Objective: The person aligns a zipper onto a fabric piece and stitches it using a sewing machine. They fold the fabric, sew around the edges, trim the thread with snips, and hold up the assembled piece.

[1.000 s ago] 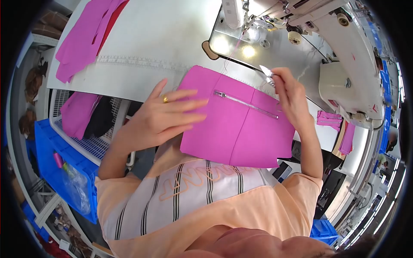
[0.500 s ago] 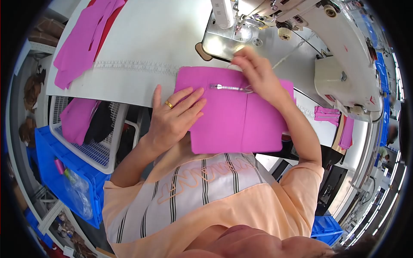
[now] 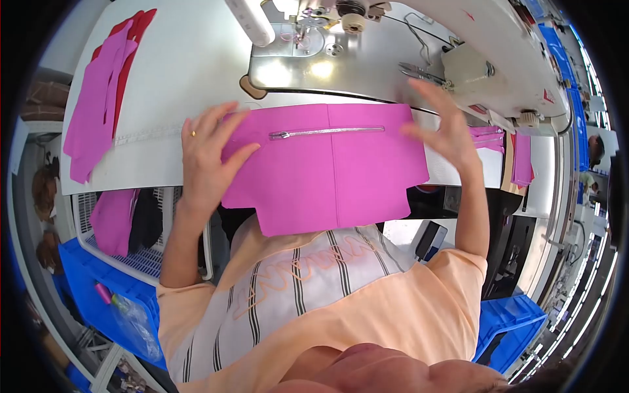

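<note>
A pink fabric panel (image 3: pixel 295 177) with cut-out lower corners lies at the table's front edge and hangs toward my lap. A silver metal zipper (image 3: pixel 357 130) runs across its upper part, with the slider at the left end. A vertical seam crosses the panel near its middle. My left hand (image 3: pixel 213 147), wearing a ring, is at the panel's left edge, its fingers apart and thumb over the fabric. My right hand (image 3: pixel 449 128) is beside the upper right edge, fingers spread. Whether either hand presses on the fabric, I cannot tell.
A sewing machine (image 3: pixel 298 39) stands just beyond the panel. Metal snips (image 3: pixel 422 72) lie on its bed near my right hand. Pink pieces (image 3: pixel 98 111) over red ones lie at left. Below are a white basket (image 3: pixel 85 219) and a blue crate (image 3: pixel 78 268).
The panel has shifted left and lies flatter, with more of its zipper showing. My left hand has moved left off the fabric's middle; my right hand has moved right, away from the zipper.
</note>
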`<state>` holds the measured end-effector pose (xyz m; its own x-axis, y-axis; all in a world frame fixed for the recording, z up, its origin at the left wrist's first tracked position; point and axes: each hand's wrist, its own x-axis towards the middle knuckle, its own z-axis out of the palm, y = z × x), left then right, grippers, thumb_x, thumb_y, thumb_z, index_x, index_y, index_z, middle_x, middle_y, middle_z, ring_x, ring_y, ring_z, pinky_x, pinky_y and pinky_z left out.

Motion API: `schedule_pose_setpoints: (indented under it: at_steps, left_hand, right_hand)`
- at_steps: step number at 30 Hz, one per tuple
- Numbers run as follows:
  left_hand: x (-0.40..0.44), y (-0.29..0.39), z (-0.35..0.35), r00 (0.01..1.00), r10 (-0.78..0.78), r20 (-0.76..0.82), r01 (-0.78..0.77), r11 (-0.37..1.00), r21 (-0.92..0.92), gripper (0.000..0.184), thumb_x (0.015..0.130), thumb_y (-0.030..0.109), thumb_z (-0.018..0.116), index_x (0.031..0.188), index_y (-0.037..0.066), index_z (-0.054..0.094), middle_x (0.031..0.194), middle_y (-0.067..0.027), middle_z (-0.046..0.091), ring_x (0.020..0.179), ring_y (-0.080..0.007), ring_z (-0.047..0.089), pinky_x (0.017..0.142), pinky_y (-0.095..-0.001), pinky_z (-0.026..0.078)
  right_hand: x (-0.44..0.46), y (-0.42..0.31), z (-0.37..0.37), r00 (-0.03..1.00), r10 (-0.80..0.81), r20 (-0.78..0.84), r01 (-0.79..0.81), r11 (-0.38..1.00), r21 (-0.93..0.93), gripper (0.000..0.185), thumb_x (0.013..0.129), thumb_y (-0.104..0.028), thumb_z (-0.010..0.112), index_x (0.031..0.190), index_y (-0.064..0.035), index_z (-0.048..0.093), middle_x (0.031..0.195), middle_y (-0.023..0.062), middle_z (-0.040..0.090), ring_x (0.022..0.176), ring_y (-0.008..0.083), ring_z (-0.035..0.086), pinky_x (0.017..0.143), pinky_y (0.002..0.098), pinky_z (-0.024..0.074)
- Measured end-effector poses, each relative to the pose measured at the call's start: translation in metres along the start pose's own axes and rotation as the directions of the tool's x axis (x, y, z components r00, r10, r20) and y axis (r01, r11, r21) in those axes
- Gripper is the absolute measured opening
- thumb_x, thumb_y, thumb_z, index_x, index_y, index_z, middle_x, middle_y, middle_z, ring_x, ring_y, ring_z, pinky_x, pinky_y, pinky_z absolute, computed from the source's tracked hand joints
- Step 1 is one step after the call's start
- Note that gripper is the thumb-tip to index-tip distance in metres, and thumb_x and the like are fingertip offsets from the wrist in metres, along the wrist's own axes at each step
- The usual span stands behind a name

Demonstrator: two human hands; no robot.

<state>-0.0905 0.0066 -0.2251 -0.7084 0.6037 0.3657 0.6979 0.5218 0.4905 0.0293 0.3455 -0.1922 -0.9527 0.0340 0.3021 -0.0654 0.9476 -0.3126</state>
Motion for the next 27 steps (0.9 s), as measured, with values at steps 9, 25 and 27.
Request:
schedule_pose_setpoints:
  at_steps: [9,25,27]
  left_hand:
    - [0.048,-0.038,-0.010,0.889,-0.253,0.381,0.435,0.727,-0.532,0.026,0.079,0.009,0.069,0.103,0.001,0.062,0.091,-0.0040,0.065,0.079,-0.0109,0.060,0.069,-0.0227,0.047]
    - [0.083,-0.071,-0.013,0.824,-0.374,0.427,0.560,0.414,-0.718,0.018,0.081,0.005,0.068,0.096,0.001,0.061,0.086,-0.0048,0.065,0.075,-0.0097,0.063,0.068,-0.0219,0.053]
    - [0.082,-0.069,-0.012,0.839,-0.361,0.408,0.537,0.417,-0.734,0.020,0.080,0.004,0.068,0.098,0.001,0.061,0.087,-0.0056,0.066,0.076,-0.0102,0.064,0.069,-0.0218,0.053]
  right_hand:
    - [0.005,-0.001,0.011,0.838,0.332,0.433,-0.546,0.503,0.670,0.015,0.083,-0.009,0.066,0.093,-0.0008,0.060,0.092,0.0056,0.065,0.082,0.0138,0.060,0.073,0.0273,0.0463]
    - [0.059,0.007,0.038,0.849,0.277,0.450,-0.506,0.180,0.844,0.031,0.090,-0.025,0.057,0.112,-0.0034,0.062,0.093,0.0028,0.066,0.080,0.0074,0.060,0.073,0.0218,0.0468]
    - [0.059,0.006,0.039,0.848,0.285,0.447,-0.504,0.172,0.846,0.031,0.090,-0.024,0.056,0.112,-0.0035,0.062,0.093,0.0025,0.066,0.079,0.0073,0.059,0.072,0.0218,0.0469]
